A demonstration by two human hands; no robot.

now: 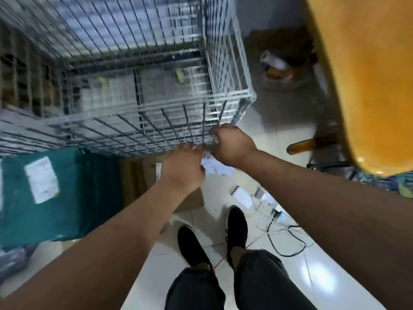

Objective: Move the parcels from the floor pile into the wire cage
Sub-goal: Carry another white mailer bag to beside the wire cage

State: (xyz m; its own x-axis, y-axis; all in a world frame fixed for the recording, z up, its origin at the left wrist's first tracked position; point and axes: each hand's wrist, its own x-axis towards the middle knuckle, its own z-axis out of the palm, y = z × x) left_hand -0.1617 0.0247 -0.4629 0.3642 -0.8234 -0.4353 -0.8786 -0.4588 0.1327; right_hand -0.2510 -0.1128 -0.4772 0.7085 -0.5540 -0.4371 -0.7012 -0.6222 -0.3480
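At near corner of silver wire-mesh cage [138,121], curling right hand [232,144] round panel wires, resting left hand [183,168] alongside, hold unclear, with teal plastic-wrapped parcel [44,198] lying left of cage front, nearer left hand.

Both bare forearms stretched forward and down, left hand [183,168] and right hand [232,144] close together, knuckles up, right fingers [215,132] curled on wire cage [134,86] bars, left grip blurred
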